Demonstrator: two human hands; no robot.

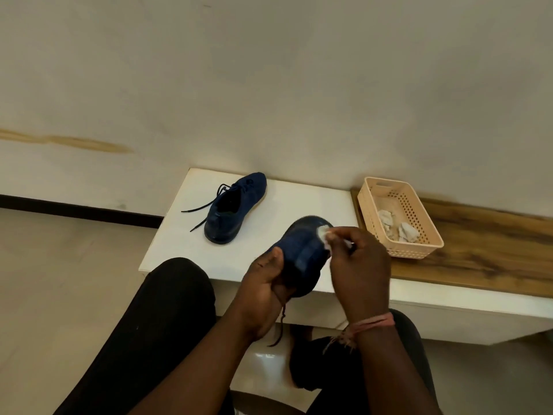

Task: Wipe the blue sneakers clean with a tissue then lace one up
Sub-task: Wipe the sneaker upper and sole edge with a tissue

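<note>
From the head camera, the left hand [266,283] grips the held sneaker [302,250] above the table [299,199]; the right hand [356,259] pinches a tissue [323,232] against its toe. A loose grip could drop it; its dangling lace [279,327] could snag. The other sneaker [233,205] rests on the table.

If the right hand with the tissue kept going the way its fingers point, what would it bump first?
The right hand points up-left, pressing the tissue on the held sneaker, so it meets that sneaker at once. Beyond lies the other sneaker, probably lower on the table.
</note>
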